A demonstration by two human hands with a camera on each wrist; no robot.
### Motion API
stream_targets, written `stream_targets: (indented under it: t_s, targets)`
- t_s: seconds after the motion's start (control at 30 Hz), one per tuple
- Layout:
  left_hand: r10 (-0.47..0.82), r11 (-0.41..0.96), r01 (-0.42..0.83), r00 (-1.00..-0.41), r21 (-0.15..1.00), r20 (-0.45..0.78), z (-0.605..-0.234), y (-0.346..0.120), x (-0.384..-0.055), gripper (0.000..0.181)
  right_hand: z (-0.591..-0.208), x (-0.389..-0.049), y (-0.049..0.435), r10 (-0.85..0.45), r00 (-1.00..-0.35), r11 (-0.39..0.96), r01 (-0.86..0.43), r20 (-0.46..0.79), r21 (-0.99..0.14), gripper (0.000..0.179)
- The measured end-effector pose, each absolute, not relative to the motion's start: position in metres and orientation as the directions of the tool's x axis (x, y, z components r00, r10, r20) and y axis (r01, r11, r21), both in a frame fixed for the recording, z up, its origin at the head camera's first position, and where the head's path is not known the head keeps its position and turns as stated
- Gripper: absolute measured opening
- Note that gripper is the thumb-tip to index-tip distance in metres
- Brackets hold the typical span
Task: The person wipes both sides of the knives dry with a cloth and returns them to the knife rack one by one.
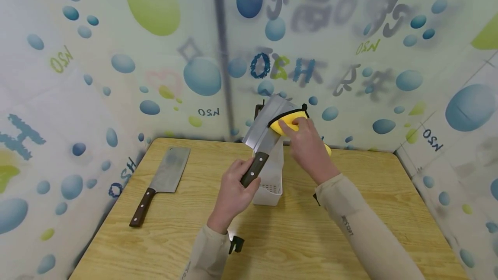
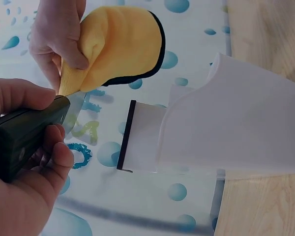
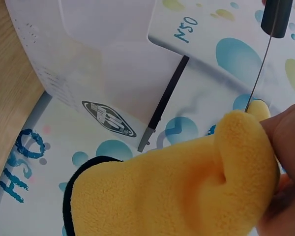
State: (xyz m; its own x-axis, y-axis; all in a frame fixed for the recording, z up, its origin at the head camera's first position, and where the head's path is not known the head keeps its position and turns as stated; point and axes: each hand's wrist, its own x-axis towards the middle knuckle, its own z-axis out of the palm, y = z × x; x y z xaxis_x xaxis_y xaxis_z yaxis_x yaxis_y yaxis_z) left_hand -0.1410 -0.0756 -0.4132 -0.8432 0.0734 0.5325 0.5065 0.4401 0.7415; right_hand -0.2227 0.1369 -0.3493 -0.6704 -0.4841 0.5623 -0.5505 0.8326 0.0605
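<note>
My left hand [image 1: 232, 191] grips the dark riveted handle of a cleaver [image 1: 260, 129], its broad blade raised and tilted up away from me. In my right hand [image 1: 309, 146] is a yellow cloth [image 1: 288, 119] with black edging, pinched over the right side of the blade. The left wrist view shows the cloth [image 2: 130, 44] folded around the blade near the handle, hiding most of the metal. Seen from the right wrist, the blade's thin edge runs from the handle [image 3: 277, 19] down into the cloth [image 3: 152, 189].
Behind and below the raised cleaver stands a white holder [image 1: 272, 170] with a perforated lower part and a dark strip at its top. A second cleaver [image 1: 173, 167] lies flat on the left of the wooden table [image 1: 350, 211]. A patterned curtain [image 1: 202, 77] closes the back.
</note>
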Motion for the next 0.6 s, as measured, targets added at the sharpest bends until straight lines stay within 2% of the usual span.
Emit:
stream_targets:
  t_s: [0.27, 0.6]
  targets:
    - [0.075, 0.427, 0.517, -0.838, 0.742, 0.541, -0.414, -0.075, -0.140, 0.047, -0.351, -0.229, 0.144, -0.363, -0.669, 0.857, -0.513, 0.648, -0.050, 0.051]
    - [0.082, 0.436, 0.474, -0.868, 0.765, 0.490, -0.416, -0.074, -0.139, 0.048, -0.342, -0.236, 0.152, -0.237, -0.633, 0.851, -0.501, 0.737, -0.157, 0.049]
